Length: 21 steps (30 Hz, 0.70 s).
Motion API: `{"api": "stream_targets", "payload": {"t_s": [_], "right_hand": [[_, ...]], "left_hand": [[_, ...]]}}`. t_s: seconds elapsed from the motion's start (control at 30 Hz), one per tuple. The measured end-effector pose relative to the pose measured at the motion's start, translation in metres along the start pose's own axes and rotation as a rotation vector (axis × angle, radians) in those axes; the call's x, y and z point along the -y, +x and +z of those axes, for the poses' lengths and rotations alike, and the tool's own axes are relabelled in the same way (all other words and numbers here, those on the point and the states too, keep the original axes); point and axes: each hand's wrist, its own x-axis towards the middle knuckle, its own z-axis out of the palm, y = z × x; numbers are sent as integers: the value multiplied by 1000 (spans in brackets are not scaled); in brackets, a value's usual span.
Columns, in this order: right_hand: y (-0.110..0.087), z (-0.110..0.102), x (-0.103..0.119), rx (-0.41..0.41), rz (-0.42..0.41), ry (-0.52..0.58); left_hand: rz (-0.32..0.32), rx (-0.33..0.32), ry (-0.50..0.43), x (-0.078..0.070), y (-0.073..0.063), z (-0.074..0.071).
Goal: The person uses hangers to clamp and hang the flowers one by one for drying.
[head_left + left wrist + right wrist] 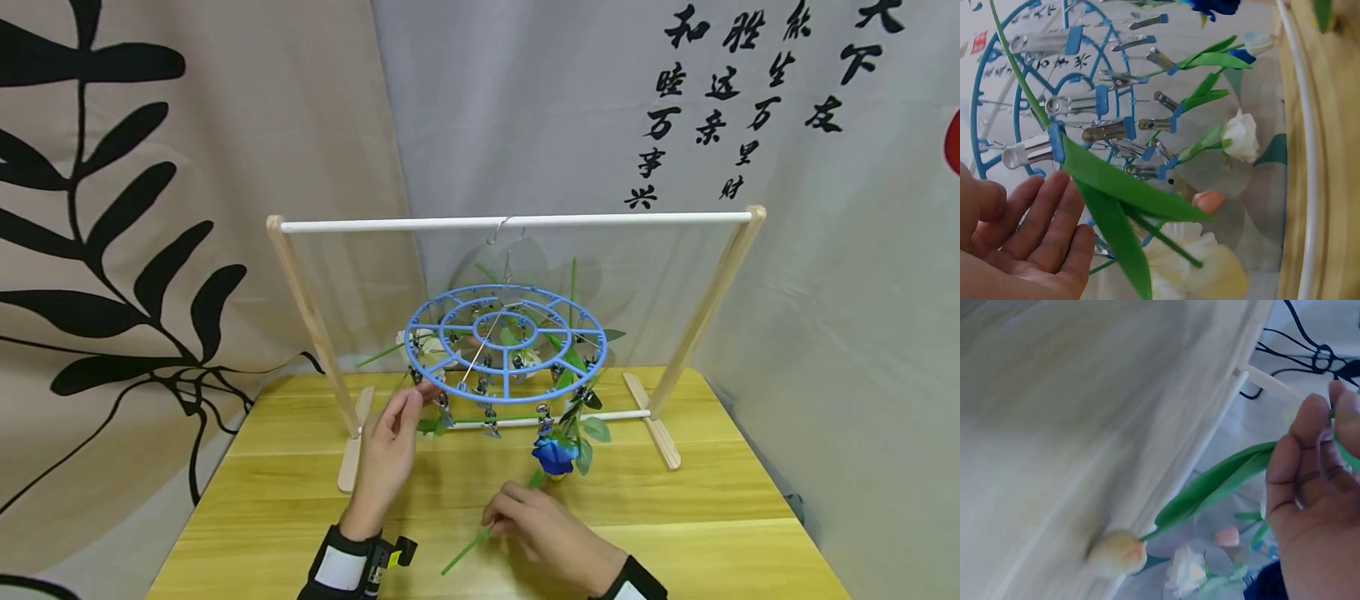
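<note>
A blue round clip hanger [506, 398] hangs by its hook from the rack's white bar. My left hand [393, 433] is at its near left edge, fingers loosely bent. In the left wrist view those fingertips [1057, 184] lie right beside a metal clip [1029, 150] that holds a green stem; a pale tulip [1216, 272] hangs below. Lower right, my right hand [528, 517] pinches the green stem [468, 552] of another artificial tulip [1119, 553], yellowish with a long leaf [1216, 481]. In the head view its bloom is mostly hidden behind a hanging blue rose [555, 455].
The wooden rack [701, 308] stands on the wood-grain table [712, 517], with feet [652, 421] at both sides and a low white crossbar [615, 415]. Several clips hold flowers head down, including a white rose [1240, 137]. A printed cloth [315, 125] hangs behind.
</note>
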Motion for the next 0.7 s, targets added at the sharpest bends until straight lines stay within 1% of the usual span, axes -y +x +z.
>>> {"api": "stream_targets", "payload": {"t_s": [0.17,0.27,0.4,0.5,0.53,0.6,0.7], "right_hand": [[0,-17,3,-116,-81,144],[1,-26,6,-181,-108,223],[2,-38,10,-261,-125,296],[3,-44,12,-329,-120,341],[3,-46,13,-351,-114,363],[3,-50,15,-398,-103,406],[3,-57,19,-465,-62,472]], "left_hand": [[82,-73,32,1,-15,-4],[130,-117,79,3,-26,-7],[197,-169,168,4,-41,-9],[268,-203,195,2,-52,-6],[297,-206,195,1,-55,-4],[332,-180,175,-3,-61,1],[345,-96,168,-7,-70,13]]}}
